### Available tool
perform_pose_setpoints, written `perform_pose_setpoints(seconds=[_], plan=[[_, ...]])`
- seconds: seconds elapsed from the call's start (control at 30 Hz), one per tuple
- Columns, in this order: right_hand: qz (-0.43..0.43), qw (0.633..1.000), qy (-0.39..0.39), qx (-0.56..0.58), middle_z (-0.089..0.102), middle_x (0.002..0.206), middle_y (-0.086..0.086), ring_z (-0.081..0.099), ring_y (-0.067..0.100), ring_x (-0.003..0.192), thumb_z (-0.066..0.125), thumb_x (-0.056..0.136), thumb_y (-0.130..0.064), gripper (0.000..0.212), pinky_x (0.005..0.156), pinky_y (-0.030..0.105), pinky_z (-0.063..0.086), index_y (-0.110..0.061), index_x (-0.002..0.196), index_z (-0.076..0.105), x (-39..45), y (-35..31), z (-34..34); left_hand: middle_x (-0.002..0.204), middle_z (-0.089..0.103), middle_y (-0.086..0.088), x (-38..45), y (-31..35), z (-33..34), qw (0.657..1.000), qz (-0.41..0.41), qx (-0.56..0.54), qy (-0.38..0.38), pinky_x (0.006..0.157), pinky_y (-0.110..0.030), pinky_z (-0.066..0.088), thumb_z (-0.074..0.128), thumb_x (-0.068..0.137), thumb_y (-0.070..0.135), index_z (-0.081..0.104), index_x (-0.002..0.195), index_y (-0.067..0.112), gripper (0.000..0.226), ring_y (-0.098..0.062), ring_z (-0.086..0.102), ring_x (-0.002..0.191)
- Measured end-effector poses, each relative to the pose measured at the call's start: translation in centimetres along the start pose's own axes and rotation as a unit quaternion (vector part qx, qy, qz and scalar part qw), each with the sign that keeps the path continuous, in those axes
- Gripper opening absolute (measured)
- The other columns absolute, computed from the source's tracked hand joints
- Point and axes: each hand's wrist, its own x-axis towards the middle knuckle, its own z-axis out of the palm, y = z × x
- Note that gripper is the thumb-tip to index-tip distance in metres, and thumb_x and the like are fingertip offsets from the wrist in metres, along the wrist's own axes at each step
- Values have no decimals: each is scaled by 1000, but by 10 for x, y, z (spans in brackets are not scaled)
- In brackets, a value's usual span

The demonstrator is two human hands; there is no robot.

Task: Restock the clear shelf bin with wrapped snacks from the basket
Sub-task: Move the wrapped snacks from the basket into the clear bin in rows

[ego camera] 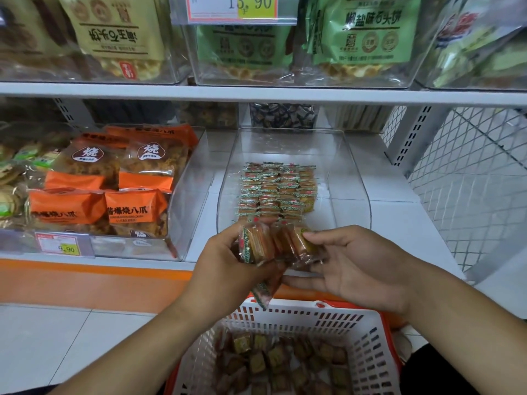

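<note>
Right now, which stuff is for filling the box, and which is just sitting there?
For the job: wrapped snacks held by left hand and right hand; clear bin; basket.
Just there: orange packs; green bags; price tag.

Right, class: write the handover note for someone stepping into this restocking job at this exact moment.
Left hand: grips a bunch of wrapped snacks, one dangling below.
Right hand: palm up, fingers under the bunch, thumb on its end.
Clear bin: neat rows of snacks fill its middle; sides and front are bare.
Basket: sits below the hands, many snacks remain.
Left to do: set this bunch in the bin, then keep refilling.
</note>
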Motion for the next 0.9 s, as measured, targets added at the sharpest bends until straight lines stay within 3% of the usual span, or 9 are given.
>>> perform_pose_setpoints(seconds=[0.1,0.27,0.37,0.43,0.5,0.57,0.63,0.73,0.9], plan=[[-30,999,33,19,63,131,26,61,38,123,53,92,-4,40,97,50,55,3,132,60,4,1,1,89,79,-1,2,-2,-1,999,-17,-31,30,69,-37,63,84,73,-6,76,109,31,52,-17,75,76],[-71,997,34,-20,66,126,26,64,36,118,57,79,6,53,98,46,54,5,132,55,4,-14,-1,96,78,-16,10,-3,0,978,-116,-167,44,65,-42,62,81,77,-6,78,101,26,40,-35,77,84],[-162,973,76,-147,72,118,15,70,27,109,64,77,12,52,86,35,58,-6,126,63,2,-32,-5,97,79,-17,16,1,2,967,-141,-210,38,67,-43,62,82,75,-3,79,99,27,38,-37,77,85],[-232,899,171,-331,73,110,6,70,21,99,69,78,16,52,76,30,56,-16,119,65,6,-45,-9,99,79,-15,19,3,3,962,-149,-225,40,69,-42,62,83,75,-3,76,107,22,42,-35,77,89],[-244,780,258,-515,65,112,4,65,21,101,71,81,7,48,78,35,54,-20,118,57,16,-57,-12,101,79,-15,22,6,5,962,-151,-224,33,71,-43,63,83,75,-2,74,112,17,43,-34,77,90],[-184,677,300,-646,54,123,4,57,23,109,69,86,-4,45,83,33,47,-22,122,48,35,-63,-14,102,79,-15,26,9,8,963,-151,-222,26,76,-48,64,83,75,-2,73,113,15,42,-35,77,91],[-118,623,320,-704,47,132,10,50,29,119,65,89,-8,48,90,33,44,-15,131,41,57,-62,-19,102,79,-13,29,11,12,964,-150,-218,19,79,-51,63,83,75,-1,73,113,18,43,-34,77,92],[-36,620,344,-704,44,142,20,44,38,130,65,91,-10,63,102,39,43,-2,143,30,88,-56,-29,101,79,-11,33,14,16,964,-151,-220,15,73,-46,63,84,76,0,74,111,18,41,-32,78,89],[-70,714,402,-569,55,133,24,56,37,121,62,89,-3,54,95,38,49,0,136,35,117,-45,-52,96,80,-10,37,14,21,963,-157,-220,16,67,-41,63,87,72,3,74,108,17,41,-30,78,84]])
